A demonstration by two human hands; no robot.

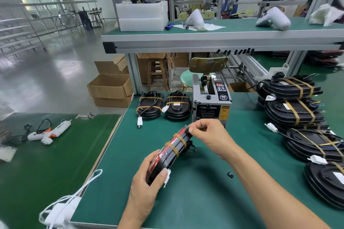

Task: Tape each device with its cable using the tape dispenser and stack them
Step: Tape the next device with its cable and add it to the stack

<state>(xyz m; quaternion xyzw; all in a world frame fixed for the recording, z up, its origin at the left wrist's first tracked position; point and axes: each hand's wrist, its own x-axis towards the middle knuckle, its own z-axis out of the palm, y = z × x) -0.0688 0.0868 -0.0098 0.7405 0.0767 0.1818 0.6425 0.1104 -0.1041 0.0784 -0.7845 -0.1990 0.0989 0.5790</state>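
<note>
Head view: device (172, 151) held on edge above the green desk (204, 201), just in front of the tape dispenser (212, 105). Left hand (147, 182) wrapped round the lower end, thumb pressed on the rim beside a white connector (167, 178). Right hand (208, 135) curled at the upper end, fingertips pinching there, apparently pressing a tape end down; whether a loose strip sits between them cannot be told. Two tan tape bands (176, 144) already crossing the edge, with the cable (190, 147) bunched on the far face. Likely trouble from here: a tape end not pressed flat and peeling up, letting the cable spring loose; a strip folding onto itself or onto a fingertip; the white connector caught under a band. Held on its edge with only the lower end gripped, so a slackened left hand could let the device roll or drop onto the desk. At stacking, two taped units (162, 106) sit side by side at the back left and a leaning row of devices (296, 109) at the right; a careless placement could send either sliding, or snag a trailing plug (139, 121).
</note>
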